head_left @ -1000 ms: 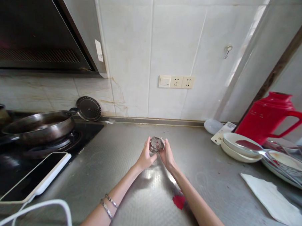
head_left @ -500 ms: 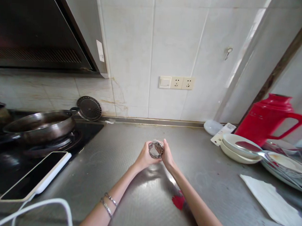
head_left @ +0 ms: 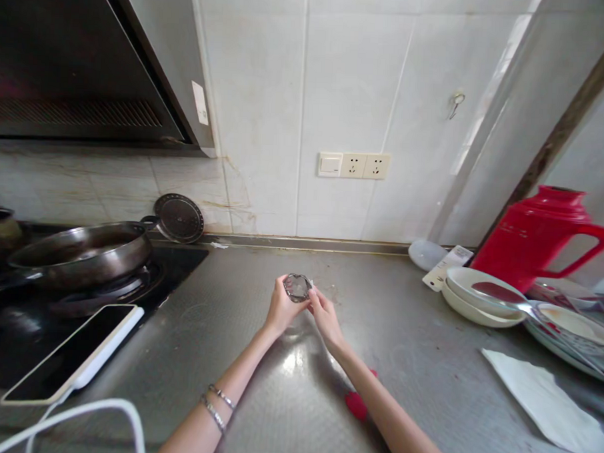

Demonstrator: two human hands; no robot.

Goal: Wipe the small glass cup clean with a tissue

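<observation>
Steel table (head_left: 236,357) runs under white wall tiles, stove at my left, dishes at my right. Above its middle my left hand (head_left: 280,308) curls shut around a small shiny metal piece (head_left: 297,287), and my right hand (head_left: 323,316) pinches its near edge with the fingertips.

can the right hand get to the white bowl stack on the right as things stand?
Probably yes, but not freely. The steel counter between the right hand and the stacked white bowls is bare. However, that hand, with the left hand, grips the small shiny metal object, so it is occupied.
</observation>
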